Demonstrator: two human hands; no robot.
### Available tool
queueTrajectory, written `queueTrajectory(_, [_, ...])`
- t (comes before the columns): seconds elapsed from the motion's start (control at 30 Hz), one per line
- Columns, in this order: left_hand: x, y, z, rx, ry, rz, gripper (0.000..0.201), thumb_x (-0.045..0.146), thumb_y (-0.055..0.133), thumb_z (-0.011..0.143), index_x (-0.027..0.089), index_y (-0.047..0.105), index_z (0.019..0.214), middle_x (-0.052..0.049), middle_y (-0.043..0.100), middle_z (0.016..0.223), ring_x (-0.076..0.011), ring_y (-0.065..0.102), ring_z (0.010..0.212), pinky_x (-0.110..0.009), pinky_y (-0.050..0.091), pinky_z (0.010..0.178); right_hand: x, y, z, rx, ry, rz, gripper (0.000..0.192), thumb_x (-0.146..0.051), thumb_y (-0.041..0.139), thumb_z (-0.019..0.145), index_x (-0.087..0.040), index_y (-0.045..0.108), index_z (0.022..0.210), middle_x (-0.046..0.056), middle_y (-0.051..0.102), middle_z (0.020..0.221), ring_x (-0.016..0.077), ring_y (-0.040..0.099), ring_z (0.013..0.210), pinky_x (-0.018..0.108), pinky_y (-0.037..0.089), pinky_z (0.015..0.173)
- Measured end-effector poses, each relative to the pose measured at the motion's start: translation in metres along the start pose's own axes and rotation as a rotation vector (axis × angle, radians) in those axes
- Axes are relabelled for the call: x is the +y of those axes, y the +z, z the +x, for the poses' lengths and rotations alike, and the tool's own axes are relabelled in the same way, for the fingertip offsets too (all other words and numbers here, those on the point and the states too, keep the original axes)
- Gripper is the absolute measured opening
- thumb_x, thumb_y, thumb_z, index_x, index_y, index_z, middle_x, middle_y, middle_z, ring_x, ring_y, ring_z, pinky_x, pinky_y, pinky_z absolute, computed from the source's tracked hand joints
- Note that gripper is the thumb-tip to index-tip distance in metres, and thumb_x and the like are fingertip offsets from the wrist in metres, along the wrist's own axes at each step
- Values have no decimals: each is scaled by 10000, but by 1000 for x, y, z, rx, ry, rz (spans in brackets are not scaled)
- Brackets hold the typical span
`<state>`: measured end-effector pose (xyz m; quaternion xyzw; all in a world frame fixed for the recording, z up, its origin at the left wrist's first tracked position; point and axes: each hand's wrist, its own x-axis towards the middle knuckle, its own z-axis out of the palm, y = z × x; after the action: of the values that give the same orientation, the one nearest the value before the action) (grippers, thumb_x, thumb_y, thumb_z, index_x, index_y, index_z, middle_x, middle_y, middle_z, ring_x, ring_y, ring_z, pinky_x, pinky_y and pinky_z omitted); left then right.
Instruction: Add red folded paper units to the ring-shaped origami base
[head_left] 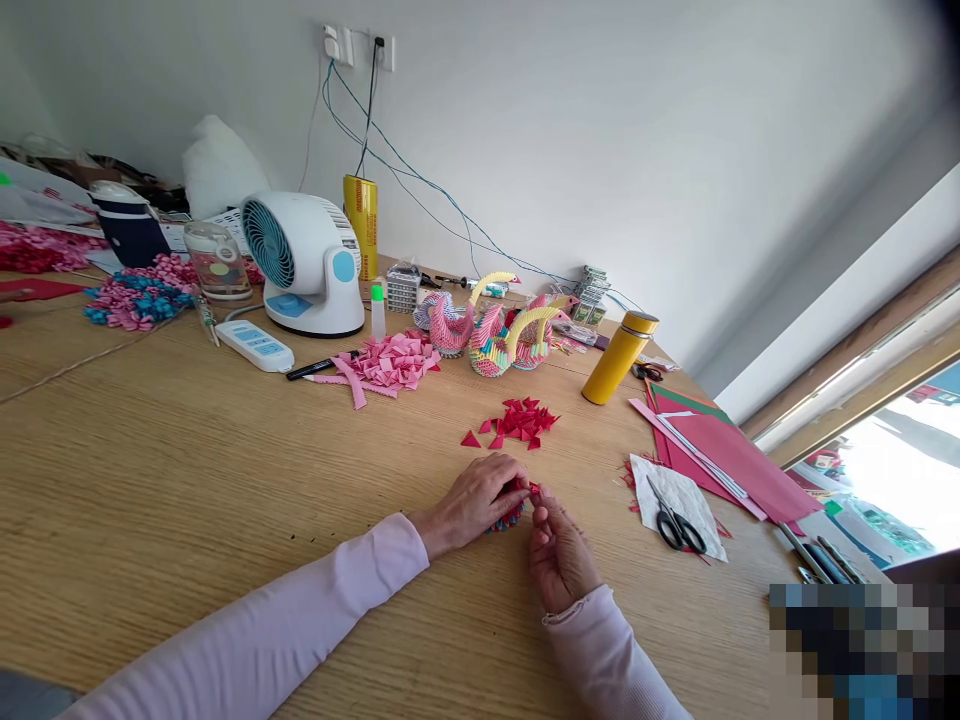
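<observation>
My left hand (471, 502) is curled over a small piece built of folded blue and red paper (508, 520), hiding most of it against the wooden table. Close by on its right, my right hand (561, 558) pinches a small red folded paper triangle (535, 489) at the edge of that piece. The fingertips of both hands nearly meet there. Just beyond them lies a loose pile of red paper triangles (523, 421), with a few strays on its left side.
Behind are pink paper strips (397, 362), folded-paper swans (491, 340) and a white fan (311, 265). A yellow flask (619, 358) stands at the back right. Black-handled scissors (679, 528) lie on a white tissue (646, 478), near red paper sheets (739, 440).
</observation>
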<state>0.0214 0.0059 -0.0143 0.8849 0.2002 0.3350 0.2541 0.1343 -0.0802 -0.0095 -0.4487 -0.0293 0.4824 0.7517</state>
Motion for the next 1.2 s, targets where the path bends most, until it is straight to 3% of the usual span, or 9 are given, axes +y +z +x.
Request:
queueTrajectory(0.1, [0,-3,-3,-13,-21,-63,366,420,622,828,184,477,1067,-56,566,1017,-194,545,938,-332,455,857,-11,0,2,-92,-105,-100,245,-230,830,569,-169,682,755,-14,712,743,20,515,422,83,320,271])
queueTrajectory(0.2, [-3,-5,-7,20,8,-129,614,429,732,719,197,384,1168,-114,465,1203,-245,482,1123,-388,442,933,-20,1,5,-248,-199,-274,282,-318,819,597,-162,691,794,2,705,753,36,507,460,104,292,289])
queueTrajectory(0.3, [-7,-4,-10,55,28,-171,650,406,772,675,198,379,1149,-146,364,1300,-286,403,1229,-445,423,975,-23,4,8,-429,-311,-515,250,-342,784,645,-163,711,803,7,692,720,52,494,468,128,315,334])
queueTrajectory(0.43, [-9,-6,-14,42,-11,-228,646,387,791,652,198,401,1132,-141,378,1268,-286,435,1201,-457,447,951,-22,8,11,-586,-398,-755,198,-324,771,660,-174,739,784,28,707,775,99,557,573,180,426,483])
queueTrajectory(0.53, [-7,-15,-19,-29,-25,-221,617,343,801,651,197,457,1141,-128,407,1253,-282,419,1229,-461,426,998,-20,7,14,-604,-401,-810,200,-313,776,657,-175,749,798,30,704,796,81,514,542,180,402,491])
queueTrajectory(0.67, [-4,-29,-27,-105,-31,-177,467,254,740,728,206,541,1149,-123,382,1342,-271,378,1296,-442,378,1071,-18,3,17,-619,-509,-884,174,-305,743,705,-187,746,833,33,698,816,99,542,607,184,405,521])
queueTrajectory(0.8, [-3,-34,-30,-118,-26,-159,297,194,698,756,188,596,1035,-124,383,1373,-270,369,1314,-428,376,1079,-18,3,17,-628,-540,-903,148,-302,729,721,-195,740,823,31,691,821,109,554,630,190,404,511])
queueTrajectory(1.2, [2,-38,-27,-87,38,-176,104,151,653,771,173,585,846,-116,446,1335,-246,428,1277,-372,425,1032,-22,2,13,-691,-603,-1002,116,-298,698,758,-204,733,818,44,660,868,125,589,696,197,437,535])
